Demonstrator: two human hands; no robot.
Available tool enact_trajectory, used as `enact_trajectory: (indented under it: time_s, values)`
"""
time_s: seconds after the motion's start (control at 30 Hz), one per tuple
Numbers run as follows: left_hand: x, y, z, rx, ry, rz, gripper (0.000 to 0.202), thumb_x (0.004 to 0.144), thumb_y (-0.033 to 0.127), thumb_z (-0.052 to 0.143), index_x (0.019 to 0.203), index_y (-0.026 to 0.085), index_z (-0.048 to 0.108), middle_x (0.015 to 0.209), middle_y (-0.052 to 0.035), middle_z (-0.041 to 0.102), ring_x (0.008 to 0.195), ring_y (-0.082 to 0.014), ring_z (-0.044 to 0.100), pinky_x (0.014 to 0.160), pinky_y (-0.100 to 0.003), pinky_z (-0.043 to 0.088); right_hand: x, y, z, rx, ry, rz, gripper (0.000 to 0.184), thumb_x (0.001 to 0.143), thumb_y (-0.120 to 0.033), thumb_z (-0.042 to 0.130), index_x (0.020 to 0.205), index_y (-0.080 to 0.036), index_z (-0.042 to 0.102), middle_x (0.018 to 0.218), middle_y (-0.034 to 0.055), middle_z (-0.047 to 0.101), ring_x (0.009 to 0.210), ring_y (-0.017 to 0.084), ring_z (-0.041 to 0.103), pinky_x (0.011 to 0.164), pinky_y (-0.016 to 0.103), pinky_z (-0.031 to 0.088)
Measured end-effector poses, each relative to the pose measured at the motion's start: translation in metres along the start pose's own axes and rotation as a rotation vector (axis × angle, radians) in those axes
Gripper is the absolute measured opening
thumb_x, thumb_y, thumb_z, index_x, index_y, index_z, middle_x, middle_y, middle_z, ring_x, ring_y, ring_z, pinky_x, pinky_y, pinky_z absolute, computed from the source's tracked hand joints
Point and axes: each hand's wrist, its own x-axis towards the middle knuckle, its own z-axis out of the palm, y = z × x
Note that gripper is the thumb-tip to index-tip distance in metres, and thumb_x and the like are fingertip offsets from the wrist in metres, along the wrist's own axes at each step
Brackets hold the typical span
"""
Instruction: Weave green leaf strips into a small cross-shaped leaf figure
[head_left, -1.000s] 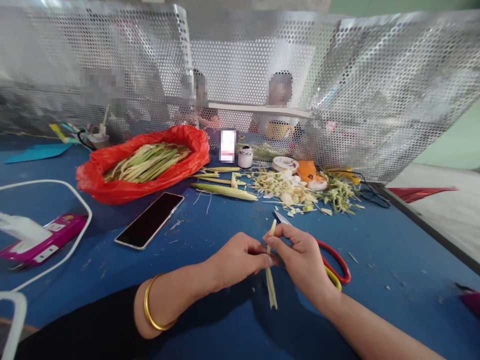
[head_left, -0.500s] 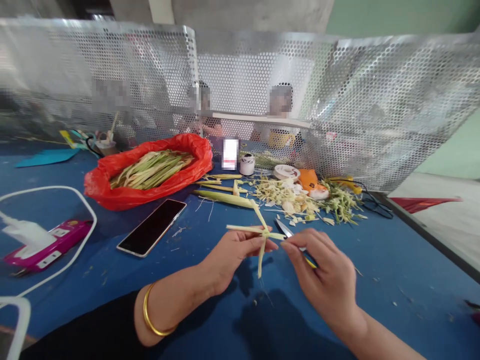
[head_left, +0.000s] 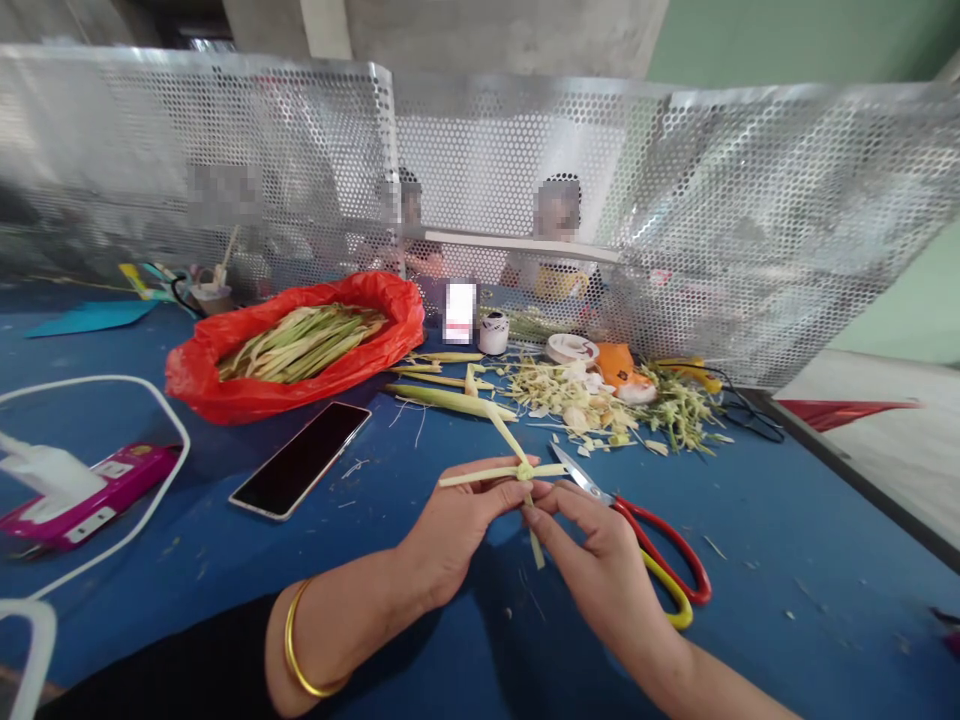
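Pale green leaf strips (head_left: 480, 474), woven into a small knot with arms sticking out several ways, are pinched between the thumb and fingers of my left hand (head_left: 457, 520). My right hand (head_left: 592, 540) meets it at the knot, its thumb and forefinger closed on the strip that hangs down toward me. Red and yellow-handled scissors (head_left: 675, 550) lie on the table beside my right hand, blades pointing away to the left. Beyond the knot lies a longer green leaf (head_left: 442, 398) with other folded strips.
A red plastic bag (head_left: 202, 395) of leaf strips stands at back left, a phone (head_left: 300, 460) before it. A power strip (head_left: 90, 500) with white cable lies left. Scraps (head_left: 562, 395), tape (head_left: 571, 348) and a white container (head_left: 493, 333) sit before the perforated metal screen (head_left: 495, 140).
My right hand has moved left and down from the right-hand strip to the hanging strip. The scissors' handles, hidden before, now show. The knot has shifted slightly left.
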Motion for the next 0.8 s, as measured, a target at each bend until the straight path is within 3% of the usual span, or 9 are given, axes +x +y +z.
enact_trajectory:
  time_s: [0.2,0.33,0.43,0.53,0.6,0.67,0.8]
  values:
    - [0.001,0.002,0.001,-0.033,0.012,-0.030,0.032,0.062,0.022,0.081,0.091,0.014,0.074,0.078,-0.0060,0.074,0.080,-0.0179,0.068,0.082,-0.028,0.050,0.003,-0.002,-0.001,-0.015,-0.056,-0.071,0.027,0.088,-0.023,0.054,0.062,-0.021,0.051,0.074,0.0016,0.060,0.075,0.018,0.058,0.071,0.026,0.043]
    - [0.003,0.006,-0.002,-0.014,-0.008,-0.034,0.030,0.064,0.021,0.079,0.092,0.013,0.073,0.076,-0.0059,0.073,0.078,-0.0167,0.067,0.080,-0.026,0.050,0.001,-0.003,-0.006,-0.155,-0.103,-0.137,0.028,0.091,-0.025,0.052,0.064,-0.021,0.049,0.070,0.0004,0.059,0.069,0.016,0.056,0.067,0.027,0.040]
    - [0.004,0.011,-0.006,0.047,-0.046,-0.029,0.027,0.069,0.021,0.075,0.095,0.014,0.072,0.074,-0.0044,0.071,0.076,-0.0151,0.064,0.078,-0.026,0.049,0.000,-0.004,-0.016,-0.398,0.012,-0.301,0.023,0.093,-0.028,0.052,0.071,-0.022,0.052,0.071,0.0008,0.060,0.066,0.017,0.055,0.066,0.030,0.036]
    - [0.003,0.013,-0.008,0.103,-0.097,-0.039,0.026,0.071,0.021,0.072,0.095,0.014,0.072,0.066,-0.0004,0.065,0.068,-0.0116,0.060,0.072,-0.024,0.047,0.004,-0.001,-0.023,-0.589,0.161,-0.422,0.009,0.091,-0.030,0.057,0.091,-0.021,0.057,0.091,0.0060,0.066,0.086,0.022,0.059,0.076,0.033,0.036]
    - [0.003,0.012,-0.009,0.155,-0.121,-0.052,0.024,0.071,0.023,0.071,0.094,0.015,0.071,0.065,0.0013,0.062,0.061,-0.0089,0.055,0.063,-0.021,0.044,0.008,0.002,-0.023,-0.604,0.103,-0.402,0.011,0.090,-0.030,0.059,0.097,-0.021,0.057,0.093,0.0058,0.067,0.088,0.022,0.060,0.083,0.034,0.037]
    - [0.004,0.008,-0.010,0.215,-0.124,-0.049,0.024,0.070,0.027,0.073,0.091,0.015,0.070,0.066,0.0029,0.059,0.055,-0.0064,0.049,0.055,-0.019,0.039,0.009,0.005,-0.020,-0.576,-0.007,-0.359,0.007,0.092,-0.027,0.055,0.088,-0.021,0.056,0.079,0.0013,0.067,0.074,0.018,0.060,0.088,0.035,0.036]
    - [0.006,0.001,-0.009,0.314,-0.146,-0.037,0.027,0.073,0.039,0.072,0.085,0.016,0.062,0.057,0.0063,0.054,0.045,-0.0053,0.044,0.045,-0.018,0.035,0.007,0.006,-0.013,-0.565,-0.063,-0.350,0.027,0.096,-0.020,0.044,0.069,-0.021,0.047,0.060,-0.0034,0.056,0.057,0.013,0.052,0.090,0.035,0.035]
